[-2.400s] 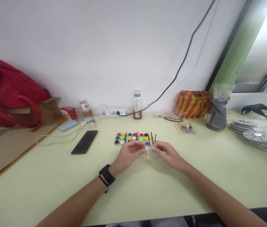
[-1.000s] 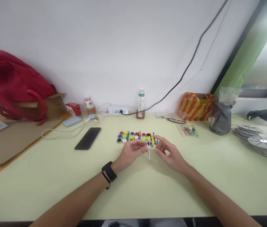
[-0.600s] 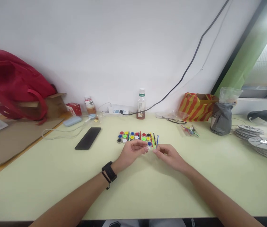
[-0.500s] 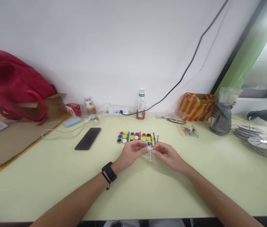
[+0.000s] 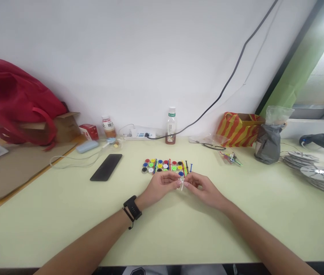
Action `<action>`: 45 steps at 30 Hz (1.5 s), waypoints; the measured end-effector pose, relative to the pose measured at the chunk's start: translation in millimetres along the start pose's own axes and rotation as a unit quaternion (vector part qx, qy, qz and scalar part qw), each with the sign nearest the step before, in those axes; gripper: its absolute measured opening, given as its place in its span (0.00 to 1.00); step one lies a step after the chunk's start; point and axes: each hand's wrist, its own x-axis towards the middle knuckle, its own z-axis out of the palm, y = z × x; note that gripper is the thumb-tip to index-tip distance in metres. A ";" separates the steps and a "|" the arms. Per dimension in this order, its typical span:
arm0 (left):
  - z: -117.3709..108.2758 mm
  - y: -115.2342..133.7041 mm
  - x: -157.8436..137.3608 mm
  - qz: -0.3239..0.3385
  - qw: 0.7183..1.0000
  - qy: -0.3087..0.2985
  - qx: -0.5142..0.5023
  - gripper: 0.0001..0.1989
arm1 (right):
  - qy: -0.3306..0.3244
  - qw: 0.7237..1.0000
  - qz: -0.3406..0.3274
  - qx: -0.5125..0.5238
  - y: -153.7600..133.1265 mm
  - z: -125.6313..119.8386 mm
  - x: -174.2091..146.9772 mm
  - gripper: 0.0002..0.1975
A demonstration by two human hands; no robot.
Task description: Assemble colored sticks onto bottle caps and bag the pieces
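Near the middle of the table, my left hand [image 5: 164, 184] and my right hand [image 5: 200, 186] meet fingertip to fingertip. Between them is a thin white plastic stick [image 5: 182, 186], pinched by the thumb and fingers of both hands. The stick tilts slightly, and its upper part is partly hidden by my fingers. Just beyond my hands lie several small round coloured discs [image 5: 151, 165] in clear rims, set out in groups. Among them are thin coloured sticks, with a blue stick [image 5: 191, 168] at the right end. A blue disc [image 5: 181, 173] sits right behind my fingertips.
To the left lies a black phone [image 5: 106, 167], with a white cable beside it. A drink bottle [image 5: 171, 126] stands by the wall. At the right are a small bag of coloured parts [image 5: 231, 157], a striped bag [image 5: 236, 130] and stacked grey discs [image 5: 321, 173].
The white stick was nearly vertical and showed longer; now it leans and less of it shows between my fingers. My right fingertips have shifted slightly left, closer to my left hand.
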 end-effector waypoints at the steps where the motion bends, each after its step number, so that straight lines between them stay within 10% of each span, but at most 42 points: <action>1: 0.0 0.3 0.1 -0.001 1.000 -0.001 0.001 0.18 | 0.006 1.000 -0.001 -0.003 0.4 0.3 -0.3 0.16; 23: 1.4 1.1 -1.2 0.018 0.996 -0.030 0.081 0.13 | 0.078 0.995 -0.015 -0.060 3.2 -9.4 1.3 0.12; 28: -5.3 3.9 -4.5 0.126 0.939 -0.007 0.319 0.10 | 0.170 0.956 0.001 -0.241 19.7 -43.1 2.4 0.08; 35: -6.3 7.7 -7.3 0.165 0.852 -0.075 0.491 0.23 | 0.084 0.922 0.128 -0.355 52.3 -70.4 0.7 0.08; 45: -4.3 10.7 -6.0 0.188 0.849 -0.103 0.482 0.16 | 0.142 0.899 0.132 -0.393 75.6 -74.7 27.7 0.09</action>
